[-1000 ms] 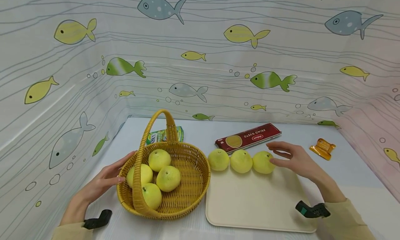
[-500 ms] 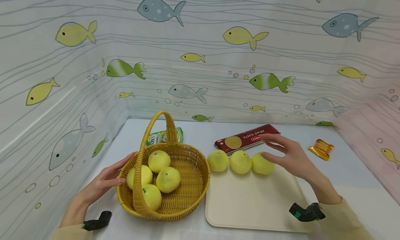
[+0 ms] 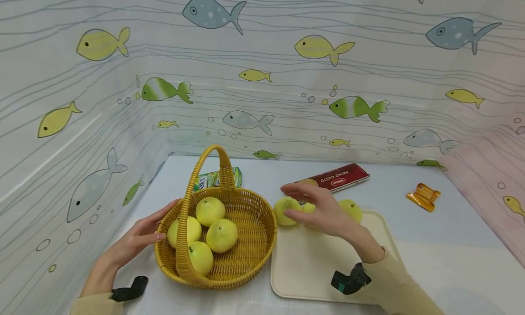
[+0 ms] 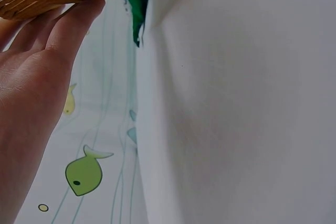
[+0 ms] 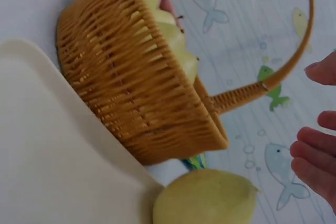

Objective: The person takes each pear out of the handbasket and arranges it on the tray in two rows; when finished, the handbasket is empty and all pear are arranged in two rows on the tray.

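A yellow wicker basket [image 3: 250, 246] with an arched handle holds several yellow-green pears [image 3: 222, 235] on its left side. My left hand [image 3: 137, 237] rests against the basket's left rim, fingers extended; in the left wrist view its fingertips touch the wicker. Over the cream tray [image 3: 303, 269] my right hand [image 3: 324, 210] hovers with thumb and fingers apart, holding nothing. Its thumb and fingertips are by the leftmost pear [image 3: 283, 210] at the tray's back edge; whether they touch cannot be told. The hand partly covers the middle pear [image 3: 308, 208]. The right pear [image 3: 352, 210] sits behind the wrist.
A dark red pasta box [image 3: 344, 176] lies behind the tray. A green packet [image 3: 211, 180] is partly hidden behind the basket. An orange plastic object [image 3: 424, 196] lies at the right. Fish-patterned cloth [image 3: 287, 91] walls the table's back and sides.
My right hand has moved left, from beside the rightmost pear to over the middle and left pears. My left hand and the basket have stayed in place.
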`<state>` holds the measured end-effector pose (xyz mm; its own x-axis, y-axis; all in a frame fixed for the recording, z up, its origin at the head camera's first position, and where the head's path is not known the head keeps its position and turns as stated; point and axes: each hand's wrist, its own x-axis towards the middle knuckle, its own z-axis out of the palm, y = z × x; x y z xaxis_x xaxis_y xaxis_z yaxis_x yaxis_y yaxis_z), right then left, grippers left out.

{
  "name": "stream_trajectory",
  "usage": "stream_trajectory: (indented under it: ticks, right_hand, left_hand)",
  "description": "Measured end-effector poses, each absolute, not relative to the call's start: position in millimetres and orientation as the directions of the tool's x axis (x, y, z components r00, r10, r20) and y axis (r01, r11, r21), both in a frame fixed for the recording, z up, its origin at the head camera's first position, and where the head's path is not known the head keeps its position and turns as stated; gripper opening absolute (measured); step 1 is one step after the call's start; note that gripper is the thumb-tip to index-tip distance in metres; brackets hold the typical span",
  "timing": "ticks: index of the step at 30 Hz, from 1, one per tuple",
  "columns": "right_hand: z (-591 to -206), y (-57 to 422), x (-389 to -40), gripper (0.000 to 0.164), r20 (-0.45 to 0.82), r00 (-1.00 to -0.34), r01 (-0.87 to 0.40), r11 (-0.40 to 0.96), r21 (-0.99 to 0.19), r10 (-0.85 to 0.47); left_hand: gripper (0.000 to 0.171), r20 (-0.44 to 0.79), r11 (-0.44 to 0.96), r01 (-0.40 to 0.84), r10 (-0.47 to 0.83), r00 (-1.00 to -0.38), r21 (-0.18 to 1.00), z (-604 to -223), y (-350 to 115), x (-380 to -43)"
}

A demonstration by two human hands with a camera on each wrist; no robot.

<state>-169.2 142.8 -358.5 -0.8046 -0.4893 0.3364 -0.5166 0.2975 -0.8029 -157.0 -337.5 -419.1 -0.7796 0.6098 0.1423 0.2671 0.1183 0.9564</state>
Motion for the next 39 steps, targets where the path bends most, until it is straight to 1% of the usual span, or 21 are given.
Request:
stream_trajectory:
  ticks: [5,9,11,17,23,29,32,39]
  right_hand:
    - [-363.2,107.4,-171.9,0.049,0.323,-0.772,-0.529,0.270,-0.805,-0.548]
    - [-365.5,86.6,-173.8,0.052,0.290,-0.763,-0.527,0.297,-0.796,-0.577]
    - [-365.8,77.8,-174.5,0.053,0.272,-0.757,-0.527,0.309,-0.791,-0.594]
    - [-371.8,56.0,-178.5,0.053,0.264,-0.723,-0.542,0.287,-0.790,-0.638]
    - [-377.2,38.5,-179.1,0.056,0.236,-0.709,-0.526,0.276,-0.805,-0.665]
    - [-386.4,29.2,-177.4,0.055,0.288,-0.682,-0.557,0.222,-0.800,-0.673]
    - [-389.4,27.0,-176.7,0.056,0.300,-0.684,-0.560,0.215,-0.800,-0.665]
    - [-397.0,23.9,-178.4,0.059,0.243,-0.696,-0.573,0.319,-0.754,-0.676]
  left_hand:
    - [0.071,0.141,0.125,0.268,0.605,-0.784,0.955,-419.5,-338.4,-157.0]
    - [0.071,0.140,0.121,0.265,0.606,-0.783,0.957,-418.1,-337.6,-156.7]
    - [0.071,0.140,0.118,0.262,0.606,-0.783,0.958,-417.6,-336.7,-156.3]
    - [0.071,0.146,0.108,0.263,0.610,-0.779,0.959,-417.1,-335.2,-155.6]
    - [0.071,0.169,0.095,0.286,0.619,-0.767,0.954,-418.2,-336.8,-156.6]
    - [0.072,0.147,0.102,0.262,0.611,-0.778,0.960,-419.0,-336.6,-157.5]
    - [0.072,0.153,0.099,0.268,0.615,-0.773,0.958,-419.3,-337.1,-157.6]
    - [0.072,0.166,0.088,0.279,0.622,-0.765,0.956,-418.0,-337.1,-157.0]
